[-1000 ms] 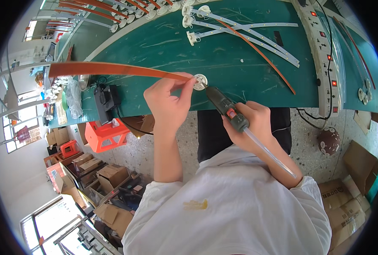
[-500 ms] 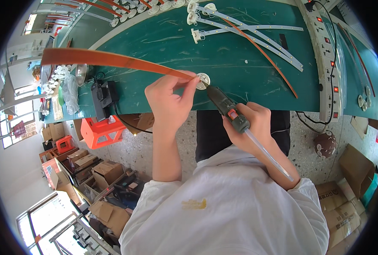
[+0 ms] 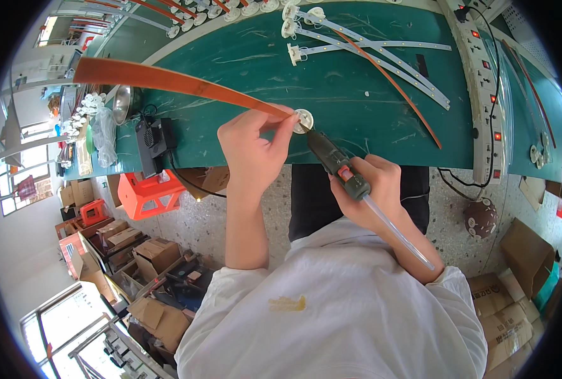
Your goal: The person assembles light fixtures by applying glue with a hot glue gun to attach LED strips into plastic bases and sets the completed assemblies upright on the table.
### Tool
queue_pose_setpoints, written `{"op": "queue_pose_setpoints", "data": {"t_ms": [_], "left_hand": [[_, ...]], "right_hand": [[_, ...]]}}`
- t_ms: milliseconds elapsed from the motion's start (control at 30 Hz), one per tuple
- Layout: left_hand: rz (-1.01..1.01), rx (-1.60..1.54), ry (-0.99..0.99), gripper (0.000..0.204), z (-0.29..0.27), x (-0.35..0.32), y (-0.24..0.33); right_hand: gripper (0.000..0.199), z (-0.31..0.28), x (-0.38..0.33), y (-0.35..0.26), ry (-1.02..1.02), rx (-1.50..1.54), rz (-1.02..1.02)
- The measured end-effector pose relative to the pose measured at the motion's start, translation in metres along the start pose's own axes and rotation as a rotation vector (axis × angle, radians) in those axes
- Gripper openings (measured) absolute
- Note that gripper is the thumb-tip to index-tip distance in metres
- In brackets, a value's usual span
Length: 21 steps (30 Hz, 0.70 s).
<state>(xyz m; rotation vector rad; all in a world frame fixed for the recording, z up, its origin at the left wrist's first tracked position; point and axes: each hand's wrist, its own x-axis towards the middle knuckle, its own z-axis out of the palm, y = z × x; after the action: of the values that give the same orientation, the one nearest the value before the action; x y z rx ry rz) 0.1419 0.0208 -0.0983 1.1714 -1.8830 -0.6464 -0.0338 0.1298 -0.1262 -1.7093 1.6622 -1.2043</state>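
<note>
My left hand [image 3: 253, 146] pinches the near end of a long orange-brown strip [image 3: 186, 85] with a small round white fitting [image 3: 304, 120] at that end. The strip slants up to the far left over the bench. My right hand [image 3: 374, 189] is wrapped round a dark green hot glue gun [image 3: 334, 159], and its nozzle meets the white fitting by my left fingertips. A clear glue stick [image 3: 399, 234] sticks out of the gun's back end. Whether fresh glue lies on the fitting is too small to tell.
LED strips [image 3: 394, 60] with white round ends lie crossed at the far right of the green bench [image 3: 230, 60], beside another orange strip [image 3: 407, 98]. A power strip [image 3: 486, 107] runs along the right. A black adapter [image 3: 156, 144] and plastic bag [image 3: 105, 136] sit left.
The free far end of the orange strip has swung slightly right. Both hands and the glue gun stay almost in place.
</note>
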Motion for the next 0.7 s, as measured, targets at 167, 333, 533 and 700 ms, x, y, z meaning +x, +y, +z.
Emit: {"op": "queue_pose_setpoints", "data": {"t_ms": [167,333,533,700], "left_hand": [[0.0,-0.02,0.006,0.009,0.0003,-0.0003,-0.0002],[-0.009,-0.021,0.006,0.009,0.0008,0.0006,-0.0011],[-0.02,-0.032,0.0,0.009,0.0,-0.0002,-0.001],[-0.021,-0.028,-0.004,0.009,-0.0001,0.0004,-0.0002]], "right_hand": [[0.019,-0.0014,0.002,-0.0028,0.002,-0.022,-0.017],[0.02,-0.0003,0.0023,-0.0016,0.004,-0.026,-0.011],[0.02,0.0015,0.0019,-0.0043,-0.01,-0.014,-0.014],[0.021,0.0034,0.0016,-0.0036,-0.012,-0.023,-0.028]]}}
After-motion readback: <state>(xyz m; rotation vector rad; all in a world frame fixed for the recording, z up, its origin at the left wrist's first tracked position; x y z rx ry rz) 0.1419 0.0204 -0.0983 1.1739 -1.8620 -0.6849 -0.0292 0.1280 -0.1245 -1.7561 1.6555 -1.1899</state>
